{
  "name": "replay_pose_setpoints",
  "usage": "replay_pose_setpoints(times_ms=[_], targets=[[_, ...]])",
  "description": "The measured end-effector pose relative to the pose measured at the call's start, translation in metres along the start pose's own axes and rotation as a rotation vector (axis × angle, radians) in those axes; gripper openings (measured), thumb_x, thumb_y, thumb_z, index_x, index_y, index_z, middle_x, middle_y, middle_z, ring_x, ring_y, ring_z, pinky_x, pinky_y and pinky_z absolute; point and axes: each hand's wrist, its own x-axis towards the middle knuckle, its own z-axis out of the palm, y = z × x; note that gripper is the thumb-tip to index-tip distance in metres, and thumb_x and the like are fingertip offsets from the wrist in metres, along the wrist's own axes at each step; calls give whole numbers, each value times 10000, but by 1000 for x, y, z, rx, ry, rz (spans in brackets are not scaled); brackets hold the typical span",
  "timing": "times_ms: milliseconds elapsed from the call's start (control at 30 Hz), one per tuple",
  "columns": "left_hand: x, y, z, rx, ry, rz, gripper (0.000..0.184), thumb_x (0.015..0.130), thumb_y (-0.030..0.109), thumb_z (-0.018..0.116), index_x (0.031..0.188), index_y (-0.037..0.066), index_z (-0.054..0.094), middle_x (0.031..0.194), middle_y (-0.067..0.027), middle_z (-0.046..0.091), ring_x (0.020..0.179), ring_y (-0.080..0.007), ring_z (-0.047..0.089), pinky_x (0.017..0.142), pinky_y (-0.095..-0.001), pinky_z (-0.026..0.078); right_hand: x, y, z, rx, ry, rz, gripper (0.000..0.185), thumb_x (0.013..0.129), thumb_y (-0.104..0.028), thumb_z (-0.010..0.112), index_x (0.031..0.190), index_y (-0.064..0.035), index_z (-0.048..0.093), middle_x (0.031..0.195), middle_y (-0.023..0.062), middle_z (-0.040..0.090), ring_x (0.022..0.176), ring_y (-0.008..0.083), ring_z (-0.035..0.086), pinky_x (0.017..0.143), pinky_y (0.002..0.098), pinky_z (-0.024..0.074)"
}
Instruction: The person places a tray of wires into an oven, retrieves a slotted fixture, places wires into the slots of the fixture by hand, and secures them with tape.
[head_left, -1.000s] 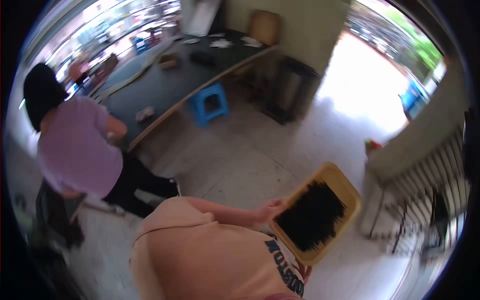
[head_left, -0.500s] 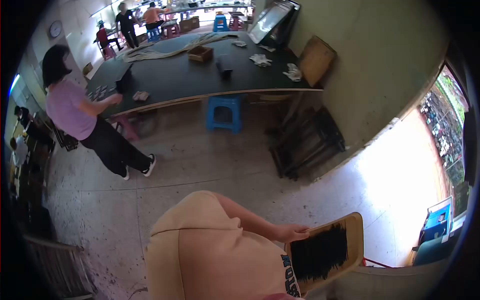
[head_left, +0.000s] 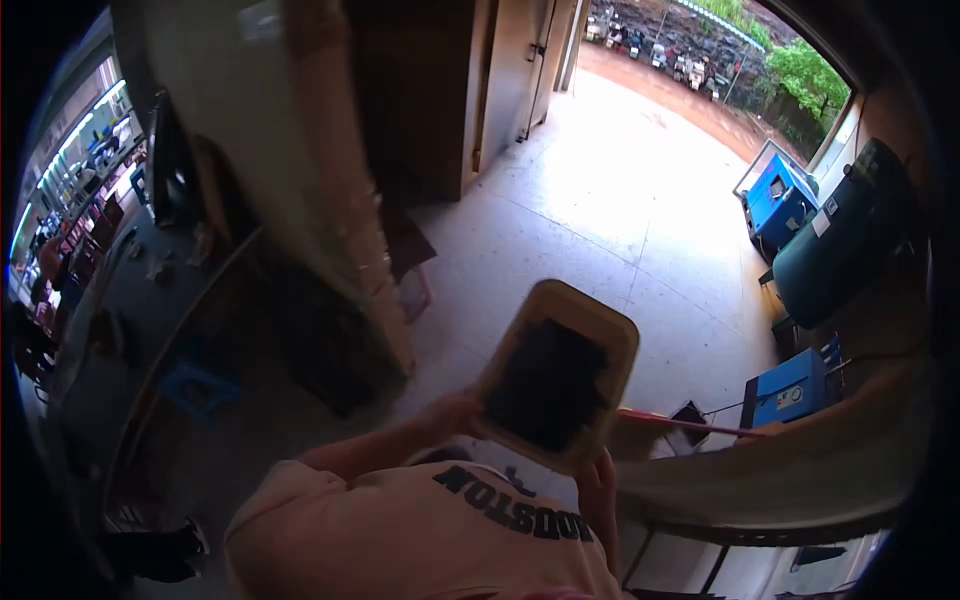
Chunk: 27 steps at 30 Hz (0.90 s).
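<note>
A yellowish tray (head_left: 585,300) with raised sides is held tilted in front of my body. Inside it lies a dark mass of black pieces (head_left: 550,385), too blurred to tell apart. My left hand (head_left: 458,414) grips the tray's left edge, its fingers partly hidden by the rim. At the lower right corner, my right hand (head_left: 597,472) is against the tray, with its fingers mostly hidden beneath it.
A bright doorway leads outside ahead. On the right stand a dark green tank (head_left: 850,245), a blue machine (head_left: 780,205) and a blue box with a gauge (head_left: 790,388). A wall edge (head_left: 375,260) is close on the left, with a dark table (head_left: 110,300) beyond.
My view has turned right, from the long table and the person in purple to the doorway. The tray has come round in front of me, and my right hand now shows at it.
</note>
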Motion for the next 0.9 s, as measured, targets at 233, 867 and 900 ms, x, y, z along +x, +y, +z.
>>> replay_pose_setpoints(times_ms=[233, 867, 900], targets=[[240, 138, -34, -85, -107, 73, 498, 920, 208, 576, 1373, 109, 393, 1040, -108, 606, 926, -305, 653, 797, -498, 576, 335, -42, -44, 85, -248, 20, 341, 944, -149, 534, 1250, 1, 510, 1073, 16, 601, 948, 98, 550, 823, 248, 453], [907, 514, -40, -193, 80, 266, 555, 907, 201, 597, 1394, 86, 358, 1091, -134, 601, 909, -264, 652, 811, -428, 565, 1286, -231, -149, -415, -312, -125, 353, 996, -294, 444, 1115, -13, 621, 796, 101, 688, 755, 166, 641, 739, 309, 503], [929, 532, -47, -209, 95, 270, 555, 907, 201, 597, 1394, 86, 358, 1091, -134, 601, 909, -264, 652, 811, -428, 565, 1364, -249, -136, -509, -340, -196, 335, 975, -288, 483, 1120, -20, 621, 826, 93, 689, 727, 148, 635, 675, 291, 490]])
